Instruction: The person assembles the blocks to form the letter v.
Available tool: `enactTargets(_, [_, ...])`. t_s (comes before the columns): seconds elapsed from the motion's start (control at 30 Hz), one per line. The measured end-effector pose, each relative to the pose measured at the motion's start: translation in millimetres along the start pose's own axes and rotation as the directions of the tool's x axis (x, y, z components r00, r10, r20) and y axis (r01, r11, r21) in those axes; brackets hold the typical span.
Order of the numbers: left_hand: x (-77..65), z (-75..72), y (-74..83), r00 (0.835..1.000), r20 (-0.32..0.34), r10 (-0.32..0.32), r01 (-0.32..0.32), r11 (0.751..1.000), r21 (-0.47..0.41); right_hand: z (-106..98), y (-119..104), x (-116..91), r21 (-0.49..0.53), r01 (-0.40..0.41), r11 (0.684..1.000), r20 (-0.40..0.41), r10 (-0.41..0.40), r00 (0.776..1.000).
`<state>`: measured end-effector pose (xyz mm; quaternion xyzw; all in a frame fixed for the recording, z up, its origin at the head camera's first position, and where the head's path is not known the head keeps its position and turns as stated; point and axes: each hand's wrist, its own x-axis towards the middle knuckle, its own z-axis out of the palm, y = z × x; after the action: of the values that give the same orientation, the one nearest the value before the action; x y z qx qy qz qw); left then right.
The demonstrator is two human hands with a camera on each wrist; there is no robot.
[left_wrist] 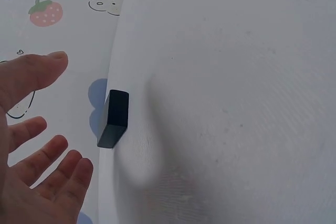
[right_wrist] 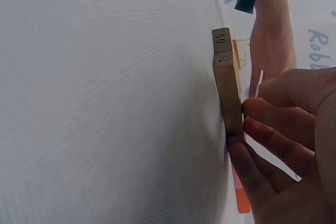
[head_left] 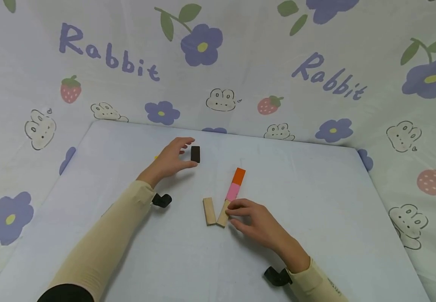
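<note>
My left hand (head_left: 170,159) is spread beside an upright black block (head_left: 195,154), thumb and fingers apart. In the left wrist view a gap shows between the fingers and that block (left_wrist: 115,116). My right hand (head_left: 253,220) touches the right side of a plain wooden block (head_left: 223,214) with its fingertips. A second wooden block (head_left: 209,211) meets it at the near end, so the two form a V. Beyond the touched block, a pink block (head_left: 233,191) and an orange block (head_left: 238,176) continue its line. Printed numbers mark the wooden ends (right_wrist: 223,45) in the right wrist view.
The blocks lie on a white-covered table (head_left: 308,201). Behind the left hand a small yellow thing (head_left: 156,157) is mostly hidden. A printed cloth (head_left: 240,63) with flowers and rabbits hangs behind the table. Black wrist cameras (head_left: 277,277) stick out from both sleeves.
</note>
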<state>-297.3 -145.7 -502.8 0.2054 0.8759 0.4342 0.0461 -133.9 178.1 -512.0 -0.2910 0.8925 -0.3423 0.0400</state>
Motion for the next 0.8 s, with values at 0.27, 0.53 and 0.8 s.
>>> enactTargets(0.27, [4.1, -0.3, -0.1, 1.0, 0.01, -0.003, 0.003, 1.0, 0.002, 1.7, 2.5, -0.1, 0.007, 0.007, 1.0, -0.005, -0.007, 1.0])
enactTargets(0.53, [8.3, -0.4, -1.6, 1.0, 0.012, 0.007, -0.007, 1.0, 0.028, 2.9, 3.6, -2.0, 0.002, 0.005, 1.0, -0.015, -0.005, 1.0])
enactTargets(0.8, [13.1, 0.3, -0.8, 1.0, 0.017, -0.003, 0.002, 1.0, 0.012, 3.1, 3.7, -3.2, 0.013, -0.004, 1.0, -0.021, 0.004, 1.0])
